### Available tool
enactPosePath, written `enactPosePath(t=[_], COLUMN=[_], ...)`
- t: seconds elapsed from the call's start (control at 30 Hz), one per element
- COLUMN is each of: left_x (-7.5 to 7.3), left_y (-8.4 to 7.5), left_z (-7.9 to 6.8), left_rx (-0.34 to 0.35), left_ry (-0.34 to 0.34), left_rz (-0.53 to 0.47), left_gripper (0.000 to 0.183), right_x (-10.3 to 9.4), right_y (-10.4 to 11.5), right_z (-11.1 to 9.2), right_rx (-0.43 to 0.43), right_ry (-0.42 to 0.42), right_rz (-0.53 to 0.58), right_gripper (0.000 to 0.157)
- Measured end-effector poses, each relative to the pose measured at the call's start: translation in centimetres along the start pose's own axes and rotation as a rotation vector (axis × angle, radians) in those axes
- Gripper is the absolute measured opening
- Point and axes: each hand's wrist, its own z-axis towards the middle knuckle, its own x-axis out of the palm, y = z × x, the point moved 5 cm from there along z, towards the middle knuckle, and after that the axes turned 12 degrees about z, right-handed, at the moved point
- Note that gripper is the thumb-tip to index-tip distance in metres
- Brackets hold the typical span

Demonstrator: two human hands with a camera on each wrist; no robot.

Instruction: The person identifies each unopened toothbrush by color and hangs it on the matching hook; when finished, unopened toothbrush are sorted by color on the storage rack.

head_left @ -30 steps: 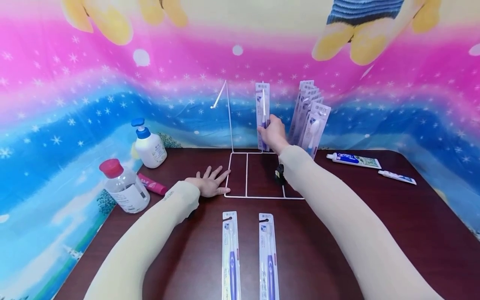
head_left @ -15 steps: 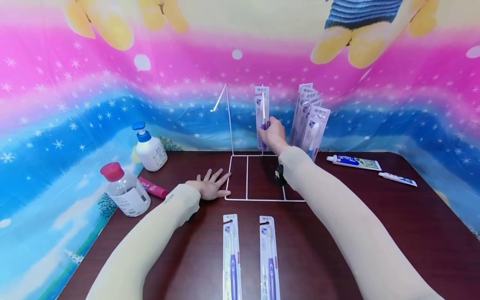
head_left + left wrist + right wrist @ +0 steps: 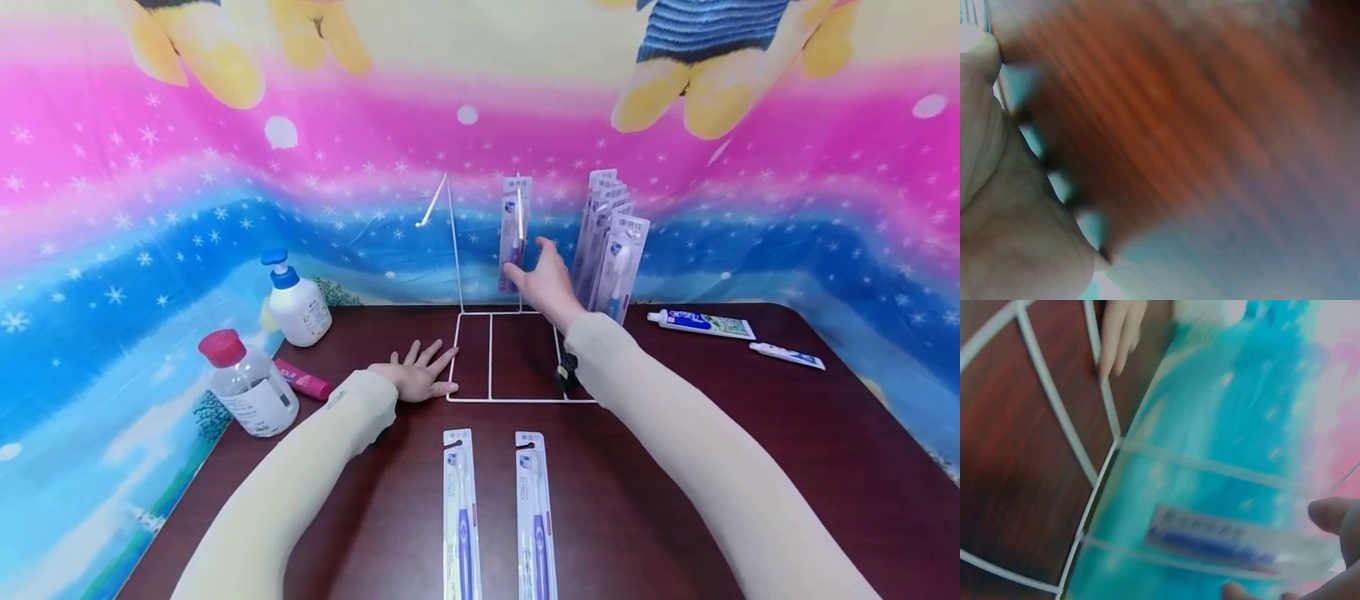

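Observation:
A packaged purple toothbrush [image 3: 508, 221] hangs on the middle hook of a white wire rack [image 3: 491, 358]. My right hand [image 3: 550, 283] is just beside it, thumb and fingers spread apart. In the right wrist view there is a gap between the pack [image 3: 1210, 542] and the fingers; whether the thumb still brushes it, I cannot tell. My left hand [image 3: 415, 375] lies flat on the table, fingers spread, at the left edge of the rack base. Several more toothbrush packs [image 3: 621, 265] hang together at the rack's right. The left wrist view is blurred, showing the palm [image 3: 1016, 206] and wood.
Two toothbrush packs [image 3: 461, 517] lie in front of the rack. At left stand a pump bottle [image 3: 300, 312] and a red-capped bottle [image 3: 255, 396], with a pink tube [image 3: 303, 381] between. Toothpaste tubes [image 3: 705, 323] lie at right. The left hook [image 3: 432, 204] bears nothing.
My right hand has let go of the hanging toothbrush pack; its fingers have spread and moved slightly off to the right. The pack stays on the hook, slightly tilted. The left hand keeps its place.

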Motion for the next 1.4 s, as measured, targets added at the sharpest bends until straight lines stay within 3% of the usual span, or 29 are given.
enactPosePath(t=[0.1, 0.17, 0.37, 0.5, 0.6, 0.7, 0.77, 0.97, 1.17, 1.4], left_x=[0.1, 0.2, 0.6, 0.4, -0.1, 0.1, 0.0, 0.0, 0.1, 0.6], left_y=[0.0, 0.1, 0.4, 0.6, 0.3, 0.3, 0.2, 0.2, 0.4, 0.5], left_z=[0.5, 0.8, 1.0, 0.9, 0.5, 0.7, 0.4, 0.3, 0.6, 1.1], left_rx=[0.005, 0.010, 0.026, 0.038, 0.038, 0.047, 0.040, 0.016, 0.014, 0.032], left_ry=[-0.016, -0.020, -0.035, -0.042, -0.032, -0.043, -0.039, -0.022, -0.024, -0.050], left_rz=[0.002, -0.007, -0.045, -0.036, -0.030, -0.033, -0.025, -0.006, -0.023, -0.049], left_gripper=[0.080, 0.082, 0.081, 0.080, 0.079, 0.080, 0.080, 0.078, 0.081, 0.083], right_x=[-0.3, -0.3, 1.4, 2.4, 2.7, 2.7, 2.5, 0.9, -0.8, -2.3], right_y=[0.2, -0.1, -3.3, -5.4, -6.5, -7.1, -7.4, -7.6, -7.9, -8.5], right_z=[-3.1, -5.6, -14.6, -19.2, -21.3, -22.5, -22.9, -23.2, -22.9, -22.3], right_rx=[-0.006, -0.034, -0.090, -0.119, -0.154, -0.176, -0.178, -0.191, -0.177, -0.195], right_ry=[0.056, 0.139, 0.465, 0.478, 0.457, 0.457, 0.474, 0.520, 0.530, 0.518], right_rz=[-0.098, -0.210, -0.643, -0.812, -0.865, -0.880, -0.859, -0.783, -0.781, -0.762], right_gripper=[0.081, 0.077, 0.039, 0.051, 0.076, 0.102, 0.105, 0.090, 0.075, 0.075])
